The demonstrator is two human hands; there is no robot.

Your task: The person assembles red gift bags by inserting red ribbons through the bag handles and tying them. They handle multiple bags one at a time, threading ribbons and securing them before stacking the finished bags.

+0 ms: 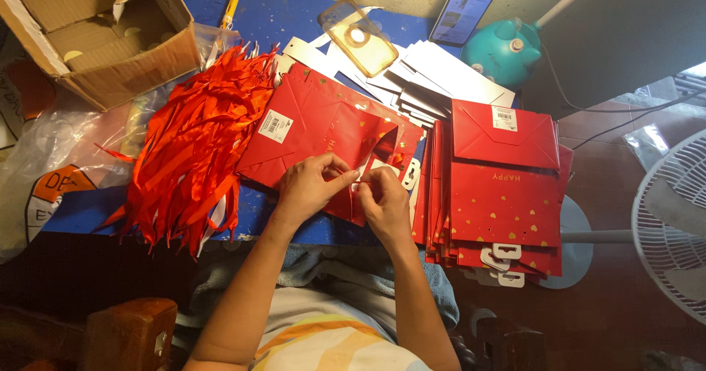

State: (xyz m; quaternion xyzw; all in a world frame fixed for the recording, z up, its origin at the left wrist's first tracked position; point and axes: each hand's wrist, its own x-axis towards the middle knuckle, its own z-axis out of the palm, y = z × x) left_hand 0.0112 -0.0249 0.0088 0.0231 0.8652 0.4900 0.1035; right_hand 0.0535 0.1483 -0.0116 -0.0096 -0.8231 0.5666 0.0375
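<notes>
The red gift bag [323,132] at centre frame is smooth paper with shiny gold specks, as is the stack of red bags [504,209] at right. The ribbons [195,139] left of centre look glossy satin cloth. The box [103,36] at upper left is matt, rough cardboard, the phone case [358,36] at top clear glossy plastic.

your left hand [307,187] and right hand [384,203] pinch the edge of a flat red paper bag [323,125] on the blue table [279,14] — a heap of red ribbons [195,143] to the left, a stack of red bags [504,194] to the right.
</notes>
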